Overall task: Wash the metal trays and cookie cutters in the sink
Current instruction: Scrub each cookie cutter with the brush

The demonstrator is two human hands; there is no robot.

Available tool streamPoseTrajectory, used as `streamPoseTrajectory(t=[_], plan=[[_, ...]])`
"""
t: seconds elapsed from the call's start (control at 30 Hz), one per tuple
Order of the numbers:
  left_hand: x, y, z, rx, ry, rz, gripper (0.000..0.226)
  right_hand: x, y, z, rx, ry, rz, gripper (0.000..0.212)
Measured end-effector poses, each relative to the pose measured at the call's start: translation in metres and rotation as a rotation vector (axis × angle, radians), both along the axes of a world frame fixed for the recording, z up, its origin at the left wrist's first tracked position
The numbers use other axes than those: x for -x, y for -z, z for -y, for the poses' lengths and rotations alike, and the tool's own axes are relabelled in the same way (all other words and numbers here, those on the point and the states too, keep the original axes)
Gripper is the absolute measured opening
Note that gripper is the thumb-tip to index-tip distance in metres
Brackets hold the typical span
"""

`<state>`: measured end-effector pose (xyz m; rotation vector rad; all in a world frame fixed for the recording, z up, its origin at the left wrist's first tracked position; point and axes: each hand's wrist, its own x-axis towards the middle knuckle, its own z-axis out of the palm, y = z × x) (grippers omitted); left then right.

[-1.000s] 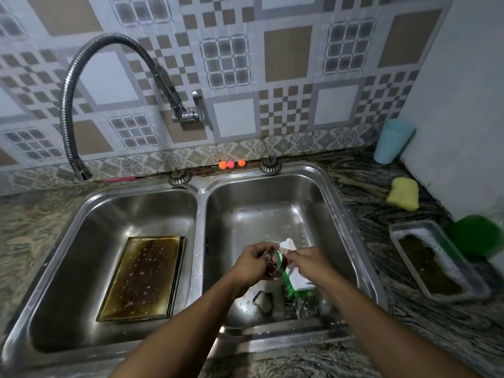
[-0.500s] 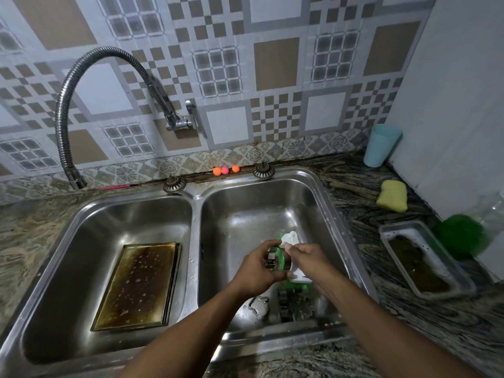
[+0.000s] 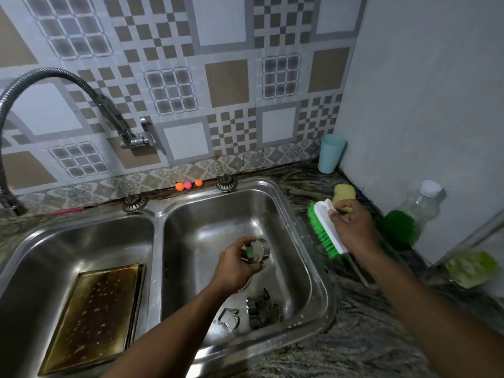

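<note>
My left hand [image 3: 237, 266] holds a round metal cookie cutter [image 3: 259, 250] above the right sink basin [image 3: 308, 268]. Over the counter to the right of the sink, my right hand [image 3: 351, 230] grips a white scrub brush with green bristles [image 3: 323, 231]. Several more cookie cutters [image 3: 260, 309] lie on the bottom of the right basin, an apple-shaped one [image 3: 230, 319] among them. A browned metal tray [image 3: 92, 315] lies flat in the left basin [image 3: 81, 241]. Part of a second tray [image 3: 362, 274] shows on the counter under my right arm.
A flexible metal faucet [image 3: 114, 115] arches over the left basin. On the counter at right are a yellow sponge [image 3: 345, 193], a blue cup [image 3: 331, 152], a green scrubber [image 3: 399, 227], a clear bottle [image 3: 421, 203] and a green-yellow sponge [image 3: 473, 267].
My right hand has carried the brush away from the cutter, out of the basin to the counter at right. The left hand keeps the round cutter over the right basin. The view has shifted.
</note>
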<state>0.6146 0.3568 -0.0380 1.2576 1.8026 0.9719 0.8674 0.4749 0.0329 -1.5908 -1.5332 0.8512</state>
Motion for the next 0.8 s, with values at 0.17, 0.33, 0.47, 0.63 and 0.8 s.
streamPoseTrajectory(t=[0.17, 0.33, 0.47, 0.63, 0.8], plan=[[-0.019, -0.004, -0.006, 0.005, 0.005, 0.064, 0.064, -0.058, 0.007, -0.005, -0.021, 0.128, 0.136, 0.014], [-0.029, -0.006, -0.008, 0.017, 0.015, 0.111, 0.063, -0.078, 0.034, 0.004, 0.059, 0.138, 0.245, 0.013], [-0.027, -0.002, -0.011, 0.007, -0.013, 0.144, 0.061, -0.077, 0.051, 0.007, 0.094, 0.094, 0.332, 0.014], [-0.02, -0.005, -0.009, 0.005, -0.03, 0.211, 0.063, -0.073, 0.058, 0.009, 0.083, 0.069, 0.368, 0.018], [-0.011, -0.018, 0.0, -0.005, -0.062, 0.215, 0.062, -0.065, 0.037, 0.009, -0.007, 0.109, 0.287, 0.011]])
